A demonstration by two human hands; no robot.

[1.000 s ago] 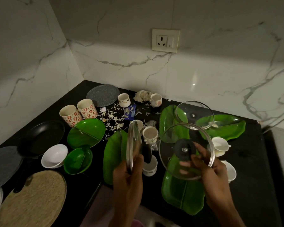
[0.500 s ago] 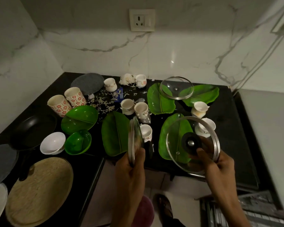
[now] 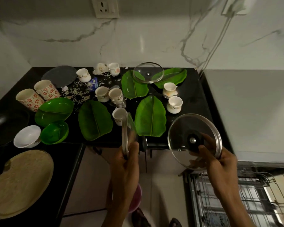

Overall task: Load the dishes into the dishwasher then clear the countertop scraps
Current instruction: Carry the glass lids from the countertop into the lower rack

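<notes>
My left hand (image 3: 127,158) grips a glass lid (image 3: 127,134) by its rim, held on edge with its black knob to the right. My right hand (image 3: 217,158) holds a second glass lid (image 3: 181,128) flat-on, fingers around its black knob. Both lids hang in front of the black countertop (image 3: 189,94), above the floor. The dishwasher's wire rack (image 3: 246,199) stands pulled out at the lower right. On the counter lie several green leaf plates (image 3: 150,118), several white cups (image 3: 175,104), a third glass lid (image 3: 148,72) and white scraps (image 3: 77,93).
At the left stand two floral tumblers (image 3: 38,94), a green bowl (image 3: 55,132), a white bowl (image 3: 27,136), a black pan (image 3: 6,124), a grey plate (image 3: 59,76) and a round woven mat (image 3: 18,181). A grey appliance top (image 3: 252,112) borders the counter's right side.
I have stepped back and the view has tilted down. Both lids came away from over the counter toward the right, and the dishwasher rack has come into view.
</notes>
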